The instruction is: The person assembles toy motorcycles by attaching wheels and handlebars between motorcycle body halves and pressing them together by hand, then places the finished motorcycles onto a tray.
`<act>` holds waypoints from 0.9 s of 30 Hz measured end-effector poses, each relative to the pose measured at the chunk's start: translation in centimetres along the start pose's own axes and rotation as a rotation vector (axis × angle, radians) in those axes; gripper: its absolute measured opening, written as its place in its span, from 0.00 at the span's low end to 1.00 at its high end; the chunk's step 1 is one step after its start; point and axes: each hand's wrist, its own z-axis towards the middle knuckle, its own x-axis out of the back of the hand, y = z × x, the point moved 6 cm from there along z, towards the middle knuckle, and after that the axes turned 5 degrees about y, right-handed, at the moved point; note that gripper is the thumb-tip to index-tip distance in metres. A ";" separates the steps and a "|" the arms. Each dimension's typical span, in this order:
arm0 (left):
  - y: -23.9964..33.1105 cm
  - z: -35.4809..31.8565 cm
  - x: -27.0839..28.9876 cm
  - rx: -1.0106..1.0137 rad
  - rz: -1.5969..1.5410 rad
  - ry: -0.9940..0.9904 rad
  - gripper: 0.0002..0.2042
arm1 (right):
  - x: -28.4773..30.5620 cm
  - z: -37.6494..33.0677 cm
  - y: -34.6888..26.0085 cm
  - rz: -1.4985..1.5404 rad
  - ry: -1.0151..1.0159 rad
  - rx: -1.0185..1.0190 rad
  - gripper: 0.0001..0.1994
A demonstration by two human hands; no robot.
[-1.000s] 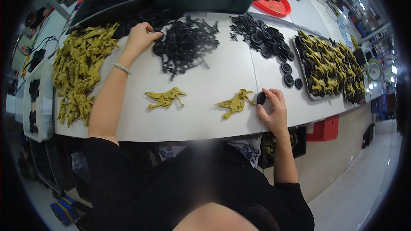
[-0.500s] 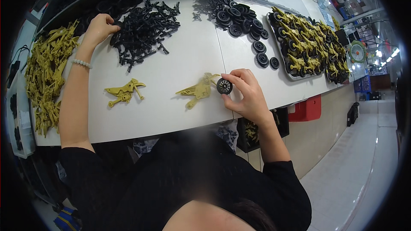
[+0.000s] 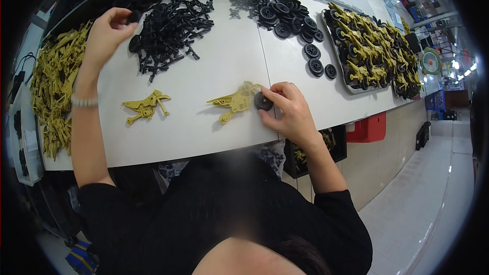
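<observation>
My right hand (image 3: 290,112) sits close to the near edge of the white table (image 3: 204,132), fingers curled around a small black wheel (image 3: 263,101) and pressing it against the end of an olive-yellow toy frame (image 3: 235,101) that lies flat there. A second olive-yellow frame (image 3: 146,107) rests to its left, apart from it, also near that edge. Farther in, my left hand (image 3: 107,33) reaches to the far left part of the table, fingertips pinched on a black piece at the rim of a heap of black plastic struts (image 3: 170,20). A pile of olive-yellow frames (image 3: 53,86) runs along the left edge. Loose black wheels (image 3: 295,18) cluster toward the far right, just beside a tray of assembled yellow toys (image 3: 374,51).
</observation>
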 end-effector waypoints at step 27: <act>10.6 -17.7 -8.0 -0.229 -0.039 -0.257 0.17 | -0.4 1.2 -2.3 0.063 -0.047 0.055 0.20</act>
